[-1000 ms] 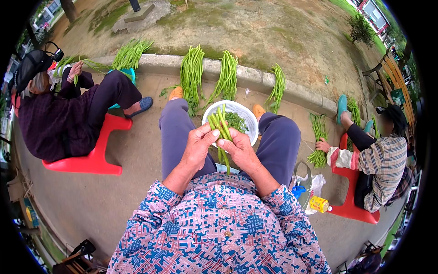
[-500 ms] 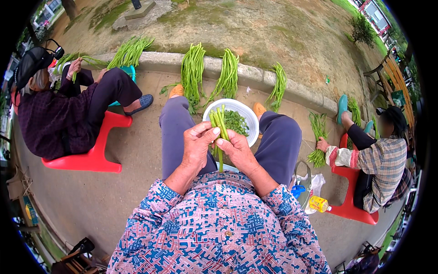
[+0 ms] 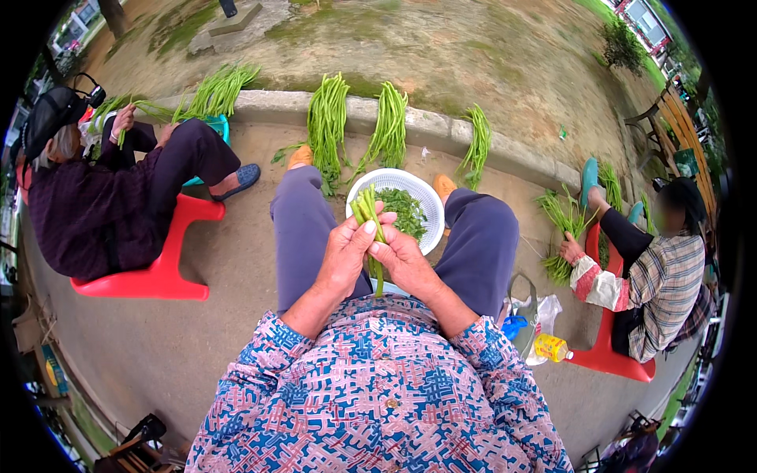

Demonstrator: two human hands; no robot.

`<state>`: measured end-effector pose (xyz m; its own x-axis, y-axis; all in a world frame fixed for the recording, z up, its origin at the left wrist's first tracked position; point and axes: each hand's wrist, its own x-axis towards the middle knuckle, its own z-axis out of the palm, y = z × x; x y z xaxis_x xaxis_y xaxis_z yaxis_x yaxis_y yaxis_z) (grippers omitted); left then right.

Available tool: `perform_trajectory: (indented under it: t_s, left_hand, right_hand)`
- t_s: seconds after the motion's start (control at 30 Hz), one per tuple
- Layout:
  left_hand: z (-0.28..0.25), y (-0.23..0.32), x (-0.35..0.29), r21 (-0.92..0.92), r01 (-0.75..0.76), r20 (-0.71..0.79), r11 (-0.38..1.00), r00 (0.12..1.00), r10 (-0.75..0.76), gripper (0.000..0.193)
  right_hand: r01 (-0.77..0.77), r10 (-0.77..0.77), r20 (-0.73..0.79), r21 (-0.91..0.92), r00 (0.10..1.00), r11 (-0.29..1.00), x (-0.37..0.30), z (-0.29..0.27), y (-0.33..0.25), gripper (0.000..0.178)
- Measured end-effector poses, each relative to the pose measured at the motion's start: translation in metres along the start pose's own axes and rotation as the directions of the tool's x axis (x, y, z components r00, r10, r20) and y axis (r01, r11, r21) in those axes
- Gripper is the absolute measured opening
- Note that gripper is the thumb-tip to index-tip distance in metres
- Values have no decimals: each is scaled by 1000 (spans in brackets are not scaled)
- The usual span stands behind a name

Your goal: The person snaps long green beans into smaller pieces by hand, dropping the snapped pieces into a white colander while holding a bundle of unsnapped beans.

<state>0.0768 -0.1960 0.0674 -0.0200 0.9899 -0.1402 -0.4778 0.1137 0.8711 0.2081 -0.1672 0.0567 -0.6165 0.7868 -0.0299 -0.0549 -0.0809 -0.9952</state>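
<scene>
My left hand and my right hand meet in front of my lap, both closed around a short bundle of green vegetable stems. The bundle's upper ends stick out above my fingers and its lower ends hang below them. Both thumbs press on the stems from my side; some fingers are hidden behind. Just beyond my hands, between my knees, stands a white plastic basket with chopped green leafy pieces inside. Part of another pale container shows under my wrists.
Long green bunches lean over the stone curb ahead. At left, a person on a red stool handles stems beside a teal basin. At right, another seated person grips a bunch. A yellow-labelled bottle lies near plastic bags.
My hands have come closer together around the stems, which now tilt slightly more to the left. The person at right has raised their bunch. The view has shifted slightly.
</scene>
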Motion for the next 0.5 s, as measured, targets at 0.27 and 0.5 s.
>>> perform_trajectory:
  t_s: [0.27, 0.5]
  left_hand:
    - [1, -4, 1, 28, -66, 8, 997, 998, 66, 28]
    - [8, 8, 2, -55, -138, -70, 989, 989, 134, 21]
  right_hand:
    - [5, -7, 44, 37, 999, 999, 2, 2, 3, 21]
    - [-23, 13, 136, 71, 991, 997, 2, 1, 3, 25]
